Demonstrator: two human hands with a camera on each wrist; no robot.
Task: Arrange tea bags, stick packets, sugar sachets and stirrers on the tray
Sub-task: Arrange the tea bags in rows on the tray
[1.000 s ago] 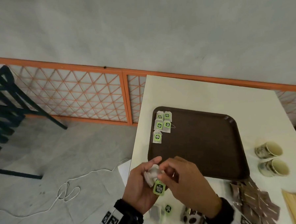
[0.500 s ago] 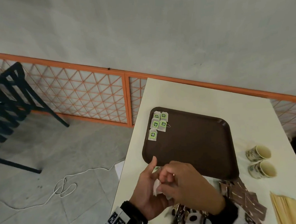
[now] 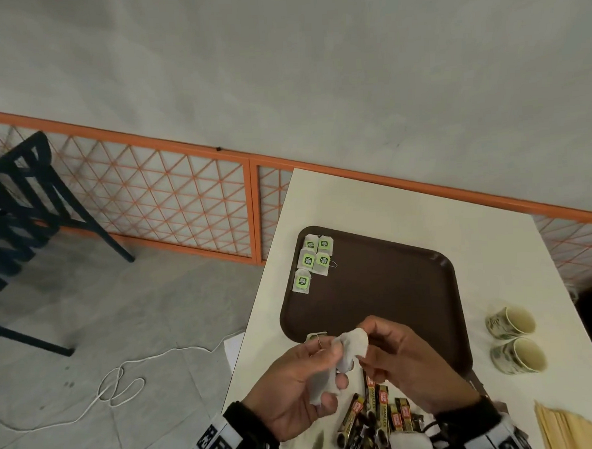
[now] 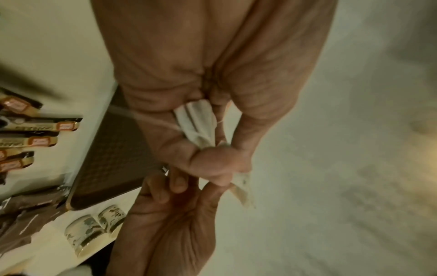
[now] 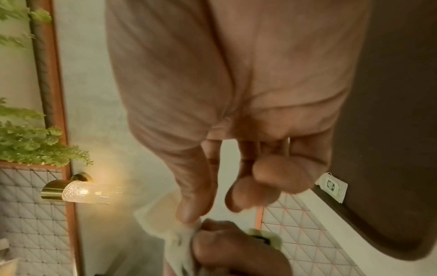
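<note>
A brown tray (image 3: 387,288) lies on the white table with several green-tagged tea bags (image 3: 315,259) grouped in its far left corner. Over the tray's near edge my left hand (image 3: 335,370) grips crumpled white tea bags (image 3: 322,391) in curled fingers. A green tag (image 3: 316,336) shows just behind its index finger. My right hand (image 3: 366,344) pinches the upper tea bag (image 3: 354,343) between thumb and forefinger. In the left wrist view the folded bags (image 4: 198,123) sit in my palm, with a string trailing off them.
Stick packets (image 3: 376,412) lie in a pile under my hands and wooden stirrers (image 3: 566,430) at the near right. Two patterned cups (image 3: 515,340) lie on their sides right of the tray. Brown sachets (image 4: 14,214) lie beside it. Left of the table's edge is floor with a white cable (image 3: 121,381).
My hands have stayed together at the tray's near edge. The green tag that hung below them a second ago is now up by my left index finger. The right fingers now pinch the upper bag.
</note>
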